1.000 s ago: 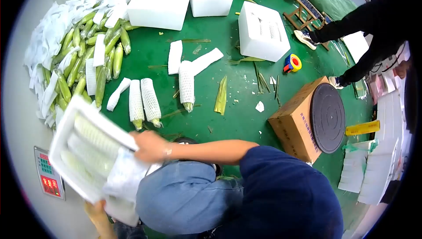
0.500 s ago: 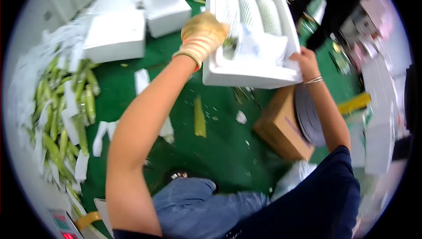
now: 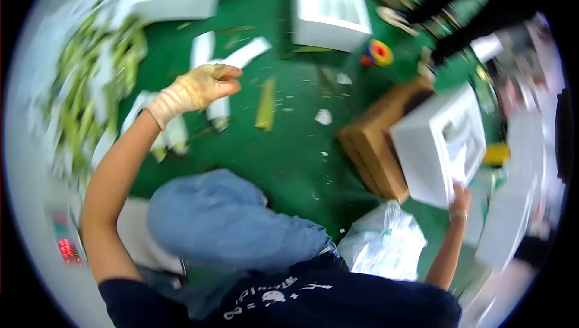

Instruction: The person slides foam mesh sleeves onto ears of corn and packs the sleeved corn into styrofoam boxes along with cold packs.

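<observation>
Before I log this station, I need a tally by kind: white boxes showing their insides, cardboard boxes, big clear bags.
White boxes showing their insides: 2 (one in the right hand)
Cardboard boxes: 1
Big clear bags: 1
Total: 4

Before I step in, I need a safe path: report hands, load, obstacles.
Gloved left hand: seemingly empty. Bare right hand holds white foam box by edge. Box by brown cardboard carton; contact unclear. Possible obstacle: whitish plastic bag.
</observation>
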Available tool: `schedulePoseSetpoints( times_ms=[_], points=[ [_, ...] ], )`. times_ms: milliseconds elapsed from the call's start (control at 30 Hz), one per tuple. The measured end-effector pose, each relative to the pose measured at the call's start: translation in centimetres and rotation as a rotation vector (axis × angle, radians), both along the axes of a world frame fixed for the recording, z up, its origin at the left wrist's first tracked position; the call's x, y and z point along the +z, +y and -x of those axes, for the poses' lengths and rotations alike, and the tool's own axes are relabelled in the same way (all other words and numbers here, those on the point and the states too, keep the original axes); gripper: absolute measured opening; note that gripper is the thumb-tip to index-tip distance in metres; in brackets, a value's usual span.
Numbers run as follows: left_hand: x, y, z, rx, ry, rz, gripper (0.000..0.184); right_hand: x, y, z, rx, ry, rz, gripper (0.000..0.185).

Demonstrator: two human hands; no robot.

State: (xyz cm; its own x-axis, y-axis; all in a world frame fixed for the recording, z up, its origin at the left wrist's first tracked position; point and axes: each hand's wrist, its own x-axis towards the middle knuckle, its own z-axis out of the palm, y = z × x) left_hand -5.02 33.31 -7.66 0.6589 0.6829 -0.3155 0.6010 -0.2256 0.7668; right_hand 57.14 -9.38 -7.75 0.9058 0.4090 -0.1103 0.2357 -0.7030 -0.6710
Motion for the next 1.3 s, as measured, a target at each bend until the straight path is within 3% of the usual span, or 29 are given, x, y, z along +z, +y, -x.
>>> schedulePoseSetpoints(
  times_ms=[33, 67, 100, 133, 167, 200, 233, 267, 367, 433, 467, 533, 567, 600, 633, 667, 700, 733, 833, 867, 933, 1000, 1033, 1067, 1100, 1167, 1300],
  points=[
    [0.3, -0.9, 4.6, 0.123, 0.108, 0.097, 0.046, 0.3, 0.0, -3.6, 0.155, -0.001, 0.306, 0.045],
    [-0.2, -2.9, 9.9, 0.307, 0.132, -0.039, 0.047, -2.2, -0.4, -7.0, 0.095, -0.496, 0.314, 0.060],
    [-0.5, -4.8, 14.8, 0.378, 0.260, -0.055, 0.048, 1.6, 3.8, -3.2, 0.236, -1.110, 0.503, 0.071],
    [-0.8, -6.6, 19.0, 0.428, 0.379, -0.063, 0.048, 7.5, 11.1, 6.4, 0.250, -1.324, 0.214, 0.067],
    [-0.9, -9.3, 22.6, 0.545, 0.475, -0.043, 0.048, 10.6, 16.1, 14.2, 0.439, -1.402, -0.050, 0.064],
    [-1.3, -12.3, 25.4, 0.644, 0.566, -0.010, 0.048, 10.2, 20.1, 19.8, 0.597, -1.026, -0.382, 0.049],
    [-1.3, -15.0, 27.2, 0.721, 0.625, 0.033, 0.046, 9.3, 24.1, 24.8, 0.875, -0.689, -0.452, 0.049],
    [-1.5, -17.1, 28.5, 0.795, 0.664, 0.067, 0.045, 7.5, 28.1, 29.5, 1.188, -0.616, -0.475, 0.051],
    [-6.3, -21.8, 31.7, 0.764, 0.507, 0.115, 0.057, -0.3, 40.7, 42.7, 1.500, -0.186, -0.330, 0.054],
    [-6.2, -22.3, 31.2, 0.805, 0.448, 0.218, 0.063, -7.2, 50.6, 47.7, 1.677, -0.447, -0.372, 0.057],
    [-5.2, -21.5, 29.1, 0.872, 0.426, 0.293, 0.066, -10.5, 55.7, 49.6, 1.638, -0.606, -0.314, 0.057],
    [-9.8, -19.7, 28.7, 0.959, 0.283, 0.322, 0.073, -12.5, 63.9, 53.6, 1.478, -0.743, -0.060, 0.049],
    [-11.6, -17.7, 28.0, 0.964, 0.323, 0.276, 0.077, -13.6, 68.1, 54.7, 1.407, -0.816, 0.048, 0.063],
    [-13.2, -15.6, 27.3, 0.978, 0.366, 0.234, 0.080, -14.0, 71.8, 56.2, 1.325, -0.826, 0.144, 0.060],
    [-14.7, -13.2, 26.6, 1.040, 0.299, 0.233, 0.087, -18.2, 77.9, 56.0, 1.286, -0.999, 0.049, 0.062],
    [-16.5, -11.2, 26.1, 1.099, 0.238, 0.245, 0.093, -17.1, 79.3, 57.5, 1.226, -0.860, 0.124, 0.073],
    [-19.6, -9.5, 25.8, 1.102, 0.226, 0.223, 0.096, -16.8, 80.5, 58.5, 1.235, -0.894, 0.250, 0.087],
    [-22.3, -8.3, 25.3, 1.101, 0.211, 0.208, 0.098, -14.7, 79.4, 60.0, 1.206, -0.834, 0.389, 0.096],
    [-24.2, -5.7, 22.8, 1.240, 0.323, 0.239, 0.101, -15.6, 79.7, 60.7, 1.247, -0.983, 0.400, 0.073],
    [-24.6, -5.7, 22.1, 1.252, 0.328, 0.227, 0.101, -14.8, 78.2, 61.4, 1.320, -1.084, 0.272, 0.057],
    [-26.3, -5.7, 20.7, 1.292, 0.198, 0.175, 0.093, -15.3, 77.0, 62.1, 1.549, -1.338, 0.164, 0.043],
    [-24.6, -4.6, 18.9, 1.245, 0.096, 0.234, 0.094, -14.7, 74.0, 64.2, 1.720, -1.134, -0.344, 0.033],
    [-27.8, -4.0, 16.9, 1.206, 0.077, 0.064, 0.101, -11.9, 70.1, 66.6, 1.760, -1.061, -0.526, 0.031],
    [-26.1, -3.0, 16.0, 1.143, -0.050, 0.292, 0.102, -8.0, 64.2, 69.0, 1.806, -0.975, -0.694, 0.028],
    [-27.5, -2.6, 13.9, 1.141, -0.140, 0.158, 0.100, -5.0, 58.6, 70.6, 1.816, -0.907, -0.783, 0.028],
    [-28.3, -3.2, 13.1, 0.998, -0.310, 0.191, 0.094, -1.4, 48.4, 72.1, 1.905, -0.758, -0.632, 0.033],
    [-22.4, -14.3, 15.6, 1.001, -0.339, 0.252, 0.075, 2.1, 33.7, 74.2, 2.348, -0.264, -0.888, 0.030]
  ],
)
